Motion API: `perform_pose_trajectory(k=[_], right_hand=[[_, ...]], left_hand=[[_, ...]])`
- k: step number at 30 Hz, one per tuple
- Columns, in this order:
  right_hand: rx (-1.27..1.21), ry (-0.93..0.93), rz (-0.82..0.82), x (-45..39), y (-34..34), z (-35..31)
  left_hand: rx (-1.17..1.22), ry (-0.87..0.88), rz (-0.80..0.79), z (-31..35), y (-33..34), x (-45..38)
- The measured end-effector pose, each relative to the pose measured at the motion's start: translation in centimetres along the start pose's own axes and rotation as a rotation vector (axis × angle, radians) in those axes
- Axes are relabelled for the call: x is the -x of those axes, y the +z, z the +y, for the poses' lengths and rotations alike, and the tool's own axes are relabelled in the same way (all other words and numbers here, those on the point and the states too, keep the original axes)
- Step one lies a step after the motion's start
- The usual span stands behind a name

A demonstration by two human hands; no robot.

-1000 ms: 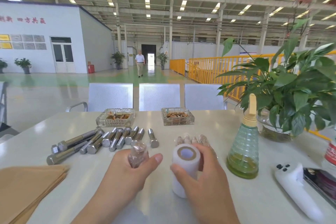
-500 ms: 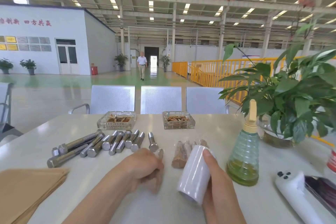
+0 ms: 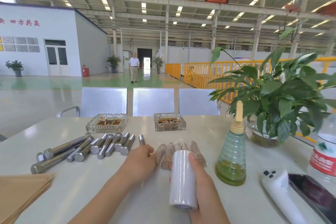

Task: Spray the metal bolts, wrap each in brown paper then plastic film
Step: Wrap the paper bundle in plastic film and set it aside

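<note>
Fingers of the left hand (image 3: 141, 157) are curling downward beside the leftmost wrapped bolt, though whether they are pinching it or only touching it cannot be told. Farther left, a stack of brown paper (image 3: 21, 192) is lying at the table's near edge, and a row of bare metal bolts (image 3: 87, 148) is lying side by side on the white table (image 3: 76, 191), heads mostly toward the camera. Beyond them two glass ashtrays (image 3: 106, 123) are sitting near the far edge. Just right of the left hand, the wrapped bolts (image 3: 195, 149) are lying together in a small cluster, partly hidden behind the film roll. The right hand (image 3: 203, 185) is wrapping its fingers around the roll of plastic film (image 3: 182, 178), holding it tilted above the table. Right again, the green spray bottle (image 3: 231, 152) is standing upright, well apart from the bare bolts. A potted plant (image 3: 276, 100), a white remote-like device (image 3: 280, 192) and a water bottle (image 3: 324, 152) are occupying the right side.
</note>
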State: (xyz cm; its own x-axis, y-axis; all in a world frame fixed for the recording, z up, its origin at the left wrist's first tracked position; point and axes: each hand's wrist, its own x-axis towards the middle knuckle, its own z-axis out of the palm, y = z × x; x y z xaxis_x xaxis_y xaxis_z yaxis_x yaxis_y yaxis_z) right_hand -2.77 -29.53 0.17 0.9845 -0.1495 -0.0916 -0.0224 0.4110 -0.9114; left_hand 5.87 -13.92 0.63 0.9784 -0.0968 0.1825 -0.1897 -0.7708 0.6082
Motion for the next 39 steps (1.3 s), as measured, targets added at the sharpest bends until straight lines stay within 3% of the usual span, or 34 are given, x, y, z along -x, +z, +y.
perform_pose_trajectory(k=[3, 4, 7, 14, 16, 24, 29, 34, 39], right_hand=[[-0.007, -0.005, 0.008, -0.6, -0.2, 1.5], [0.024, -0.036, -0.005, -0.5, -0.1, 1.8], [0.173, -0.135, -0.134, -0.6, 0.4, 2.2], [0.365, -0.167, -0.290, -0.1, 1.8, 1.3], [0.357, -0.141, -0.294, -0.5, 1.9, 1.0], [0.447, -0.157, -0.363, -2.0, 2.6, -0.3], [0.483, -0.225, -0.343, -2.0, 1.9, 1.2], [0.457, -0.198, -0.319, -1.9, 1.3, 1.8], [0.370, -0.093, -0.247, -1.9, 1.7, 1.6]], left_hand=[[0.073, 0.170, 0.241, -0.3, -1.2, 2.6], [0.211, 0.187, 0.192, -0.1, -1.8, 3.6], [0.554, 0.106, -0.156, 0.4, -3.1, 5.4], [0.900, 0.025, -0.338, -2.0, -4.7, 6.2], [0.958, -0.006, -0.328, -2.3, -4.9, 6.1], [0.878, -0.020, -0.180, -2.7, -5.7, 6.0], [0.800, -0.059, -0.193, -2.5, -5.3, 6.3], [0.807, -0.094, -0.222, -2.2, -4.6, 6.4], [0.902, -0.082, -0.106, -2.5, -4.0, 5.7]])
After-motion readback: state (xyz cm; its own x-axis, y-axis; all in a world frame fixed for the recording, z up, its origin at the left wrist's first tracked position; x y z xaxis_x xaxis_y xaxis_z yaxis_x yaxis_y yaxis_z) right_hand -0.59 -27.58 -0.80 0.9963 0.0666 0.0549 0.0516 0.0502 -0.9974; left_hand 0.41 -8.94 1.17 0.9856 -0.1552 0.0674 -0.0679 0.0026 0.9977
